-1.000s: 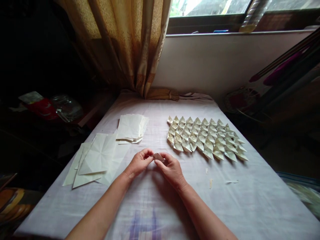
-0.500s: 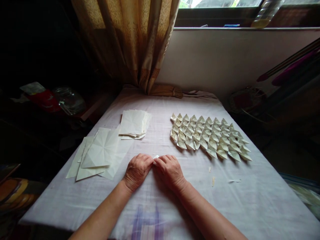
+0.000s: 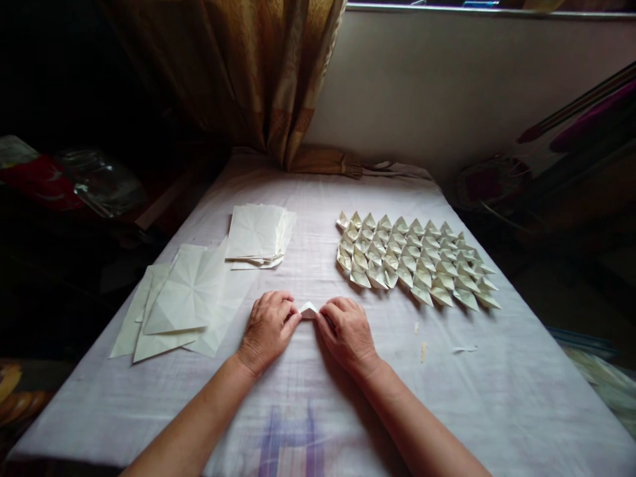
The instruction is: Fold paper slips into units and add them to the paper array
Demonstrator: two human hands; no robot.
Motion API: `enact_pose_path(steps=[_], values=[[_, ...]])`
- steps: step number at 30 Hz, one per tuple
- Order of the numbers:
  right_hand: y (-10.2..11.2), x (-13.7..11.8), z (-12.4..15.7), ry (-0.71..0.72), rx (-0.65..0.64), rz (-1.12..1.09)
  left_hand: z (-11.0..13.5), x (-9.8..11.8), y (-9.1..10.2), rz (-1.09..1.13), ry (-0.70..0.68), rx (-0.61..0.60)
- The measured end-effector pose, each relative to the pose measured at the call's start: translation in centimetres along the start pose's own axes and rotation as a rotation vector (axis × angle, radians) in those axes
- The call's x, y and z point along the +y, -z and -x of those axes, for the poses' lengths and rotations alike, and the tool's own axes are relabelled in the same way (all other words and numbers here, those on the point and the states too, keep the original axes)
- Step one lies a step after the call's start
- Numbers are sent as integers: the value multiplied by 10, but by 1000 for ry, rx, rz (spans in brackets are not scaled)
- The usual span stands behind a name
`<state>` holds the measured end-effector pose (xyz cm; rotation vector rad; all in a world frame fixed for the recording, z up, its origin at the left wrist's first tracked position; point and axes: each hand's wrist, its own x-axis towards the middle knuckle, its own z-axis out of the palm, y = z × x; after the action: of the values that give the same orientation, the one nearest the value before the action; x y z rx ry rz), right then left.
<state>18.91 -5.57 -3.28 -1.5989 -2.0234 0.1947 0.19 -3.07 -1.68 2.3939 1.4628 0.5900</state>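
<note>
A small folded paper piece [image 3: 309,309] lies on the white tablecloth [image 3: 318,397] between my two hands. My left hand [image 3: 267,328] pinches its left end with curled fingers. On its right end my right hand [image 3: 348,331] presses, fingers closed too. Both hands rest on the cloth. To the right, several finished folded paper pieces [image 3: 415,266] lie in neat overlapping rows. Left of my hands sit creased paper sheets [image 3: 186,301], and a small stack of square sheets [image 3: 258,235] lies behind them.
A tan curtain [image 3: 258,79] hangs at the table's far edge against a white wall. Small paper scraps [image 3: 423,348] lie on the cloth at the right. Dark clutter and a clear plastic bag [image 3: 99,182] fill the left side. Poles lean at the right [image 3: 581,119].
My hands lowered the small paper piece from the air onto the cloth and now press its ends. The camera tilted downward, so the window has left the view.
</note>
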Motion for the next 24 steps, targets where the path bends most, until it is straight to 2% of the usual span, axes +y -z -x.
enact_pose_path(steps=[5,12,24], values=[[-2,-6,-3,-79,13,75,-8,5,-2,-39,51,-42],[-2,-10,-8,-140,-39,122,-13,8,-5,-136,49,-76],[-2,-10,-2,-207,25,-61,-23,10,5,-116,79,-176]])
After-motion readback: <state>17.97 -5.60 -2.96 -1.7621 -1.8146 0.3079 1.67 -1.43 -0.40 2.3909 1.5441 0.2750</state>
